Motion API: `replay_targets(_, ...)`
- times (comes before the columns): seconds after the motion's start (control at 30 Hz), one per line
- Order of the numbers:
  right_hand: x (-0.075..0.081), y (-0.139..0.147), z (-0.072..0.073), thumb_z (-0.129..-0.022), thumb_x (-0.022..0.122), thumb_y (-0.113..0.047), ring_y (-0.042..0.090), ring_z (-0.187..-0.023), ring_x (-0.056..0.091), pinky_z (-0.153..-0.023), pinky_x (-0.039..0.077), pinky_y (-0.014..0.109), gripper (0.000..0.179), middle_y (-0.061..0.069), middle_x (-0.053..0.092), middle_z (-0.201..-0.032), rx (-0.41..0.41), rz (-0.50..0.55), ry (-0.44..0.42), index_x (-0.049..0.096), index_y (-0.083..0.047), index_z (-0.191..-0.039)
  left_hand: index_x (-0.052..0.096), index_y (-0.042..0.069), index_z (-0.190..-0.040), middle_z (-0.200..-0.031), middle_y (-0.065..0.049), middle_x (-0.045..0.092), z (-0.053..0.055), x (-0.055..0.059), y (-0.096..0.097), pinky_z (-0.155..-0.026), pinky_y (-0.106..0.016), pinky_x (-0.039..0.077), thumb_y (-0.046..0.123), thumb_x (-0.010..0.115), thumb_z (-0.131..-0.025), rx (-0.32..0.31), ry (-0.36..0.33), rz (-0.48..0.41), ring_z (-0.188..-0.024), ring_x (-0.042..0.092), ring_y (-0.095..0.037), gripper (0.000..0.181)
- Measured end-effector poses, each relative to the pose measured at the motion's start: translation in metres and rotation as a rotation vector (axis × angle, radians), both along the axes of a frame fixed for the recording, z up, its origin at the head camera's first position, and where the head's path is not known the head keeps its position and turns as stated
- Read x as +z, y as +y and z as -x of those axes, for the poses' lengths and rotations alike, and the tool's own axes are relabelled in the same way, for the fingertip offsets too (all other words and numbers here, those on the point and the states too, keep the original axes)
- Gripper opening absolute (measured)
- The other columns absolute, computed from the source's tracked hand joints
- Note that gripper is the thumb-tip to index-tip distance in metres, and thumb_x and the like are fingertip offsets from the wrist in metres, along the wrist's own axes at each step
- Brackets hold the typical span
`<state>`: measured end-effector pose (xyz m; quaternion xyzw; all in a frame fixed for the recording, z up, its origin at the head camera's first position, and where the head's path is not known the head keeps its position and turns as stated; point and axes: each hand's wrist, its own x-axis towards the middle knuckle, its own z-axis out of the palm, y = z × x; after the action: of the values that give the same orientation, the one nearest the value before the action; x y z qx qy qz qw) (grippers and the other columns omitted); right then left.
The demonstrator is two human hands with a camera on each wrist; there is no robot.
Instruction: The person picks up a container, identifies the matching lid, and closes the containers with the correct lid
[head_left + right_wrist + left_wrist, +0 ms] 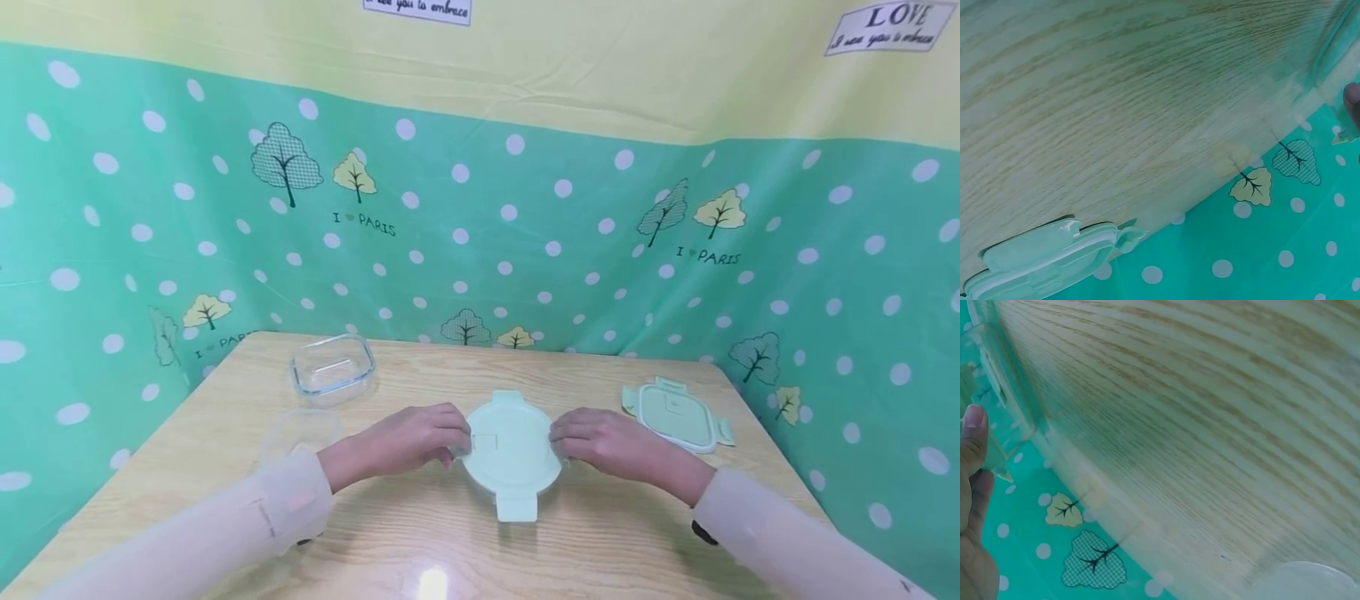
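Note:
A round pale-green snap lid (517, 467) with flaps lies level at the middle of the table, between both hands. My left hand (427, 437) grips its left edge, fingers curled over the side flap. Its thumb also shows at the edge of the left wrist view, against a green flap (996, 450). On the opposite edge, my right hand (596, 442) holds the right side flap with bent fingers. Only a fingertip (1352, 100) of it enters the right wrist view. Clear glass sides (1013, 381) show beside the lid in the left wrist view.
A rectangular glass container (330, 389) stands at the back left. Nearer, a clear rounded piece (300, 421) lies partly behind the left forearm. To the right rests a rectangular green lid (678, 414) with its flaps out. A polka-dot curtain (510, 250) hangs behind the wooden table (600, 542).

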<state>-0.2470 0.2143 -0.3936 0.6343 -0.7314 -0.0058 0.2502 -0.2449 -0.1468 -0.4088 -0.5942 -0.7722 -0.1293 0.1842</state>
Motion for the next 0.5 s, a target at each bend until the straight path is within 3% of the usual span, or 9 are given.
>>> replay_targets(0.17,-0.001,-0.001,0.002,-0.079,0.079,-0.009,0.019,-0.102,0.071,-0.093,0.058,0.030,0.019,0.002,0.076,-0.106,0.008,0.007,0.013,0.071,-0.010,-0.096,0.072,0.016,-0.102,-0.107,0.007,0.070,0.002,-0.002,0.001,-0.090,-0.013,0.052,0.009,0.089,-0.076,-0.019,0.025,-0.013,-0.105,0.063,-0.011,0.032)
replay_targets(0.5,-0.001,-0.001,0.004,-0.079,0.080,-0.008,0.018,-0.102,0.071,-0.093,0.058,0.029,0.020,0.001,0.076,-0.107,0.018,-0.004,0.026,0.072,-0.011,-0.097,0.066,0.015,-0.101,-0.106,0.008,0.067,0.006,-0.011,0.002,-0.088,-0.013,0.053,0.014,0.087,-0.076,-0.057,0.230,-0.035,-0.103,0.063,-0.010,0.033)
